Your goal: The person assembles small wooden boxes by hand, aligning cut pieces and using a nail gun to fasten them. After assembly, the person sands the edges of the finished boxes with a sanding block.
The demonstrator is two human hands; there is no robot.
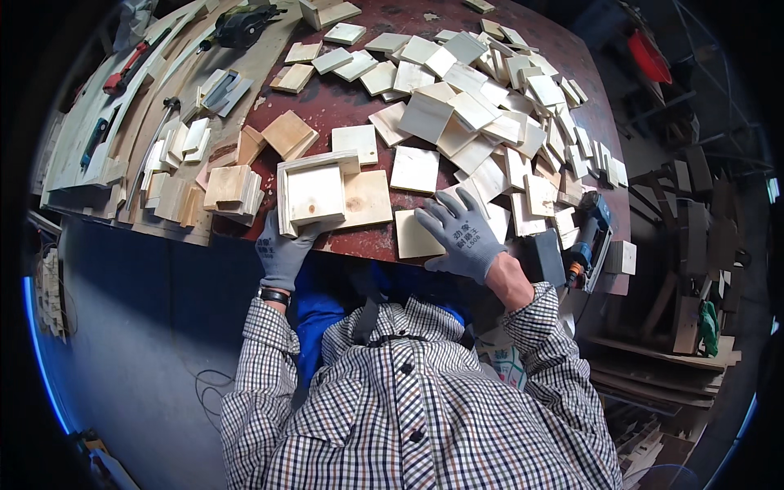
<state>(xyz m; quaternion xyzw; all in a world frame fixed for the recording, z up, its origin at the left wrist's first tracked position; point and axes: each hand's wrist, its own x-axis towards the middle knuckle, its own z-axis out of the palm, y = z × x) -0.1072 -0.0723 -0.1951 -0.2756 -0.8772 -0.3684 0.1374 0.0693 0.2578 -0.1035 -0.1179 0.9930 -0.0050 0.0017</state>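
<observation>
My left hand [283,251], in a grey work glove, grips the lower left corner of a small square wooden box [317,196] with raised walls. Some of its fingers are hidden under the box. Beside the box, and partly behind it, lies a flat wooden square with a knot [371,198]. My right hand [464,233], gloved the same way, has its fingers spread over the table's front edge. Its fingertips are at a pale wooden square [415,238] and other loose pieces; whether they touch is hard to tell.
A heap of wooden squares [465,106] covers much of the dark red table [327,110]. A blue nail gun [590,237] is at the right edge. Stacked blocks [233,189] stand left, with a red-handled tool [122,77] and a dark power tool [241,26] farther off.
</observation>
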